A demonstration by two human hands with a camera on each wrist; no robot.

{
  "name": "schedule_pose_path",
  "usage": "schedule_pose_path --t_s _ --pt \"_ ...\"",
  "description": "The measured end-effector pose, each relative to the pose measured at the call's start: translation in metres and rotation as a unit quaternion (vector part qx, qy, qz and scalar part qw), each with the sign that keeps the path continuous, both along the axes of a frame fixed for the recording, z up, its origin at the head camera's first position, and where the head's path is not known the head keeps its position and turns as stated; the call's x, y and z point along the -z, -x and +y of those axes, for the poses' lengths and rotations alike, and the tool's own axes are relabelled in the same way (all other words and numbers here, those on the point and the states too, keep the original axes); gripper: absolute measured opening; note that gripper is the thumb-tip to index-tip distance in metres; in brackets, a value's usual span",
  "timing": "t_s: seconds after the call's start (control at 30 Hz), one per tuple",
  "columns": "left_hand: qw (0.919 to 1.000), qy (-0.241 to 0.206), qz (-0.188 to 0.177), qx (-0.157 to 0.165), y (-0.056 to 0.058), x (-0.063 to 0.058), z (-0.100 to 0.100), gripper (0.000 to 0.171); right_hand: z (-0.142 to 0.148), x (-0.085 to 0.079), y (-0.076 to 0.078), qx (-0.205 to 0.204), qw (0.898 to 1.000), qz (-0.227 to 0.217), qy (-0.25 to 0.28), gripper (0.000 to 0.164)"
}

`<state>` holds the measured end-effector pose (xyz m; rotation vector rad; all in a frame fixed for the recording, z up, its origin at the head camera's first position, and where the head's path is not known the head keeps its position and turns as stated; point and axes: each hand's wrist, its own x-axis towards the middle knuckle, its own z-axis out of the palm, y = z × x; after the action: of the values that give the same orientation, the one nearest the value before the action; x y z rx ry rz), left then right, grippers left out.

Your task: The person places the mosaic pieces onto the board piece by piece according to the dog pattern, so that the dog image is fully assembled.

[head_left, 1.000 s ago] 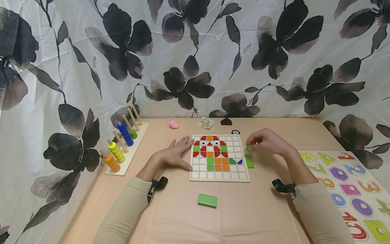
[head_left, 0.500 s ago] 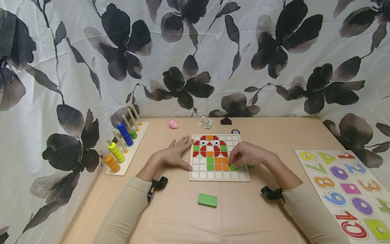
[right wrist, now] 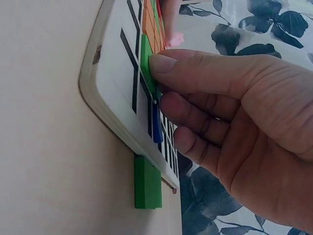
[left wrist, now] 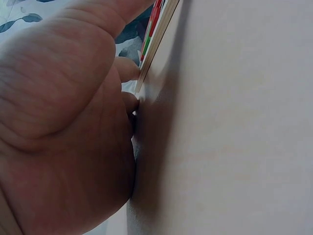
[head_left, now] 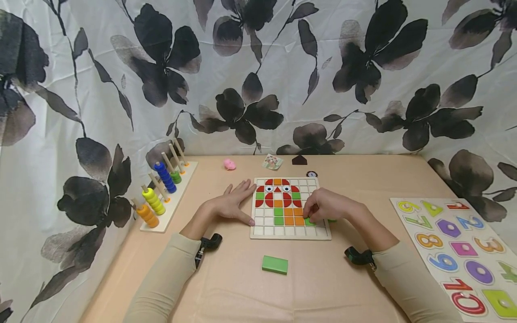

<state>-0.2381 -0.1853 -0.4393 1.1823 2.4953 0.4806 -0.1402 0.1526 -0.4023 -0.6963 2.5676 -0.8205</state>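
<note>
A white grid board (head_left: pixel 291 233) lies mid-table, bearing a bird-like pattern of red, orange and green tiles. Against its left edge rests my left hand (head_left: pixel 230 207), fingers spread and thumb by the lower left side. My right hand (head_left: pixel 333 206) is over the board's right part, thumb and fingertips pinching a green tile (right wrist: pixel 146 63) at a cell beside the orange tiles. A blue piece (right wrist: pixel 156 125) sits on the grid under my fingers. Just off the right edge is a green block (right wrist: pixel 146 183), mostly covered by my hand in the head view.
Another green block (head_left: pixel 275 265) lies in front of the board. At left stands a peg stacker (head_left: pixel 177 188) with coloured rings; at right, a number puzzle board (head_left: pixel 438 242). Behind are a pink figure (head_left: pixel 230 164), a picture card (head_left: pixel 272 162) and a dark house-shaped piece (head_left: pixel 299 160).
My right hand has moved left from the green block beside the board onto the grid, bringing a green tile. It has barely shifted in the last half second. My left hand stays in place.
</note>
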Motion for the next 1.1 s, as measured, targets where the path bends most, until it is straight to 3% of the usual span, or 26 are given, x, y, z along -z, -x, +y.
schedule_pose_path --t_s 0.13,0.3,0.47,0.8,1.1 --pt "1.0000 -0.001 -0.003 0.000 0.000 -0.001 0.000 0.124 0.010 -0.004 0.002 0.019 1.000 0.014 0.012 0.017" --pt "1.0000 0.004 -0.006 -0.003 0.000 -0.002 0.000 0.124 0.036 -0.010 0.006 0.079 0.994 0.047 0.051 0.024" --pt "1.0000 0.003 -0.006 -0.003 0.001 -0.001 0.000 0.125 0.063 -0.010 0.009 0.112 0.991 0.033 0.071 0.028" --pt "1.0000 0.002 -0.004 0.000 0.000 -0.003 0.000 0.123 0.080 0.017 0.015 0.075 0.995 -0.042 0.055 0.021" --pt "1.0000 0.004 -0.003 0.000 0.000 -0.001 0.001 0.124 0.080 0.018 0.015 0.071 0.995 -0.052 0.052 0.019"
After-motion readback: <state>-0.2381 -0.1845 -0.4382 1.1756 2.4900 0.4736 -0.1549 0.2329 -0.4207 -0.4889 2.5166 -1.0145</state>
